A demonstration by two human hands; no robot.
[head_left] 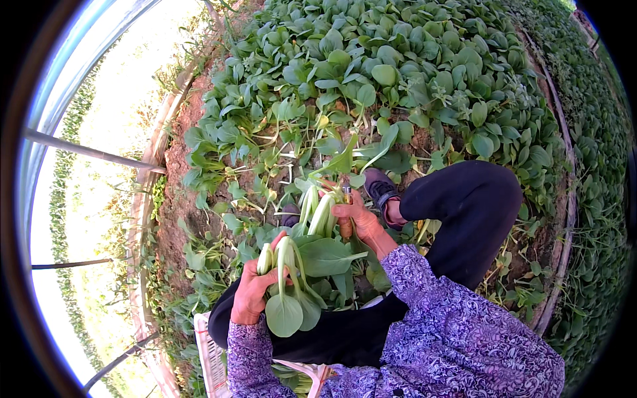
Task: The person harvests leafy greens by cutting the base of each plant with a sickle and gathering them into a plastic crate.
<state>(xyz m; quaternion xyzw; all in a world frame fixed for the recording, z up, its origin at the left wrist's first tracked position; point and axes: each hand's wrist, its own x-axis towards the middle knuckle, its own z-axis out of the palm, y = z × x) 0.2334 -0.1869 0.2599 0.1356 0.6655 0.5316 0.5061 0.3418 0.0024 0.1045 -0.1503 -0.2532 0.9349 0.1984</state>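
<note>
3 thin poles (96, 153) cross sunlit ground (99, 219) at left, below a band of clear sheeting (86, 53), as a pale curved border (141, 252) edges reddish soil (176, 219); at right, a long strip (570, 192) runs beside dense greenery (600, 219).

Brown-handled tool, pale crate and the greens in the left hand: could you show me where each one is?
Brown-handled tool (346, 227): head view, on its handle.
Pale crate (210, 361): head view, on its left wall.
Greens (284, 314) in the left hand (251, 292): head view, on a broad drooping leaf.
</note>
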